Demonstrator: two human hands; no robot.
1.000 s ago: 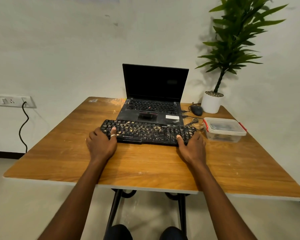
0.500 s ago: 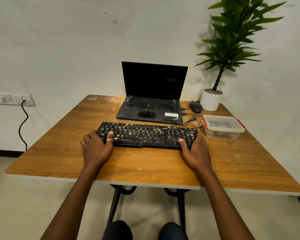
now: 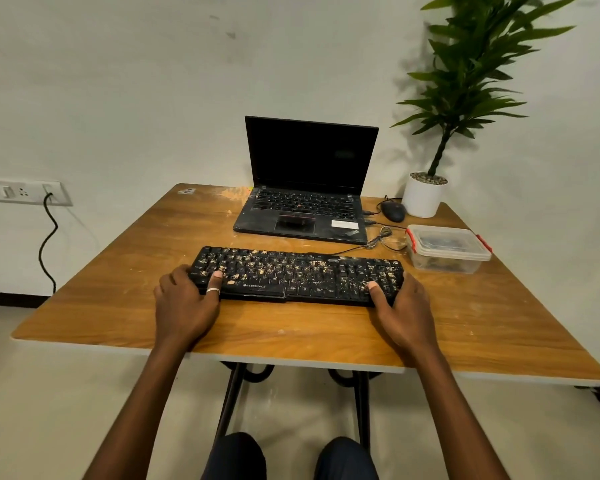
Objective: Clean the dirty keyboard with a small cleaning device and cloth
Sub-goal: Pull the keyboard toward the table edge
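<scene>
Head: box (image 3: 444, 264) near keyboard (image 3: 297, 271), contents unclear

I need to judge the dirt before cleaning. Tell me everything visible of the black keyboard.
The keyboard is black, full-width, plastic-looking, with a ZEBRONICS label near its front edge. Pale tan crumbs litter most keys. It lies flat on the wooden table, in front of the laptop and apart from it. A thin black cable leaves its back edge rightward. The left hand grips its left end, the right hand its right end, thumbs on the keys.
</scene>
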